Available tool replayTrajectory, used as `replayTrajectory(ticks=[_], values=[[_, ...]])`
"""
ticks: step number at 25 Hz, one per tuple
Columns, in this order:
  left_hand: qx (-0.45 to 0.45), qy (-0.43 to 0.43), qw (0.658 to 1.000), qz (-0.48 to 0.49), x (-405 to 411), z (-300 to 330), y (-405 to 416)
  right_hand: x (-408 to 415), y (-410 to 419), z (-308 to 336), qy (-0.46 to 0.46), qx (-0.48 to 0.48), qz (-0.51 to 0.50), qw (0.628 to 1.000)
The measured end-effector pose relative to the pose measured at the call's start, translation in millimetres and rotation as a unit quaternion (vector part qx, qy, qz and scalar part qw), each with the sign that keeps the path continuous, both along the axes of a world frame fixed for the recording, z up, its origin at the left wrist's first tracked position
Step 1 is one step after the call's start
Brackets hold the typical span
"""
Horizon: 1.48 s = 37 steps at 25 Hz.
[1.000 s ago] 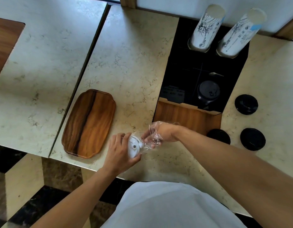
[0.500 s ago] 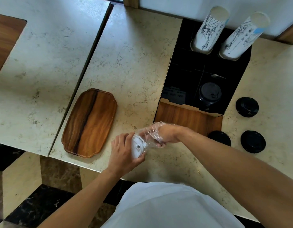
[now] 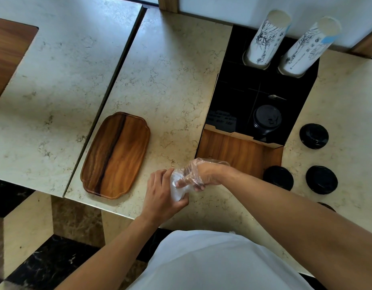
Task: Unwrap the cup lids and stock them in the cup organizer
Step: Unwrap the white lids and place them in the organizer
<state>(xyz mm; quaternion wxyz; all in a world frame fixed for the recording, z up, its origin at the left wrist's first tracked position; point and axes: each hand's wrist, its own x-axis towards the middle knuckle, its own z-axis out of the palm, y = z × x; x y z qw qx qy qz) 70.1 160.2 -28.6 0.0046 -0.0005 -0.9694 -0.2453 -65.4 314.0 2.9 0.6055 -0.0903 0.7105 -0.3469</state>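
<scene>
A white cup lid (image 3: 177, 192) in clear plastic wrap is held just above the counter's front edge. My left hand (image 3: 160, 195) grips it from the left. My right hand (image 3: 198, 174), with the clear wrap (image 3: 190, 167) bunched over its fingers, pinches the lid and wrap from the right. The black cup organizer (image 3: 233, 97) with a wooden front stands behind my hands. A stack of black lids (image 3: 267, 119) sits in one of its slots, and two stacks of printed paper cups (image 3: 264, 38) (image 3: 306, 48) rise from the back slots.
A wooden tray (image 3: 118, 155) lies on the marble counter to the left of my hands. Three loose black lids (image 3: 314, 136) (image 3: 278, 177) (image 3: 321, 180) rest on the counter right of the organizer. A seam (image 3: 109, 91) divides two counters.
My right hand has moved left onto the lid, and the wrap now covers more of the lid's face. The left hand has held its grip.
</scene>
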Motion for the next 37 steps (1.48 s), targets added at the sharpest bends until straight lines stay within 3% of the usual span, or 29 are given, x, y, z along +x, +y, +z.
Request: replayTrajectory(ticks=[11,21,30,34,37], values=[[-0.010,0.044,0.998,0.038,-2.8,-11.7,-9.3,-1.6,-1.9,0.1,0.131,-0.026,-0.028,0.991],[-0.007,0.032,0.999,0.031,-4.1,-14.4,-1.6,4.7,-1.2,-1.0,0.022,-0.026,-0.054,0.998],[-0.020,0.007,1.000,0.018,-0.1,-14.2,-5.0,5.8,-12.4,2.4,0.057,0.046,0.001,0.997],[-0.043,-0.014,0.999,0.004,1.2,-14.1,-10.9,5.0,-2.8,0.2,-0.035,0.013,-0.104,0.994],[-0.034,-0.030,0.999,0.009,0.8,-15.3,-12.6,5.2,8.4,-3.3,-0.065,-0.020,-0.115,0.991]])
